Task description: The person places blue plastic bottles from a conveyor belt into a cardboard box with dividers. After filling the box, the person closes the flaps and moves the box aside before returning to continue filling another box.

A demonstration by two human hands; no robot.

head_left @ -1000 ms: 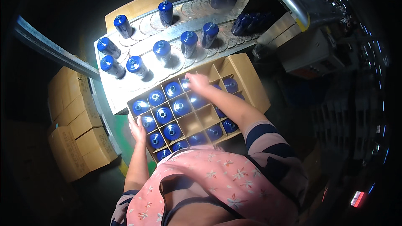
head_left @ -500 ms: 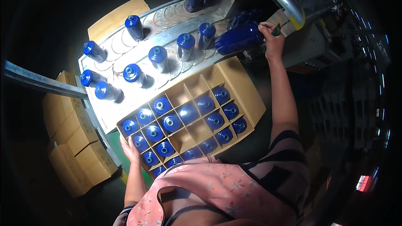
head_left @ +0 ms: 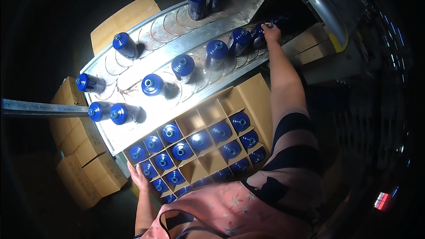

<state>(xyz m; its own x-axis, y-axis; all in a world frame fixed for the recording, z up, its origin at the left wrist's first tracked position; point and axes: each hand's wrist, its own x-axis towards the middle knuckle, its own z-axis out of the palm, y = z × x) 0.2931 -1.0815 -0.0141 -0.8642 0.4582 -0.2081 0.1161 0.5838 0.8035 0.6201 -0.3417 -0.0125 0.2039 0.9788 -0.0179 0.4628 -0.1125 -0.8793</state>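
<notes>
The right hand (head_left: 271, 32) is reaching far out over the curved metal conveyor (head_left: 133, 84), with the arm stretched straight from the lower right. Its fingers are closing around a blue bottle (head_left: 258, 35) at the far right end of the line, just beside another blue bottle (head_left: 239, 40) standing upright. The held bottle is partly hidden by the hand and by shadow, so whether its long axis is upright or leaning cannot be told for sure; it seems to be tipping slightly toward the hand.

The left hand (head_left: 139, 178) is resting on the near left corner of the cardboard box (head_left: 254, 102), fingers spread flat against its edge and holding nothing else. The box is sitting just below the conveyor and is split into cells by cardboard dividers; most cells are holding blue bottles (head_left: 181, 150) standing on end with their necks pointing up at the camera, while a few cells along the far row are showing bare cardboard.

Further bottles are standing spaced apart along the conveyor, and stacked cardboard cartons (head_left: 84, 168) are sitting to the left.
</notes>
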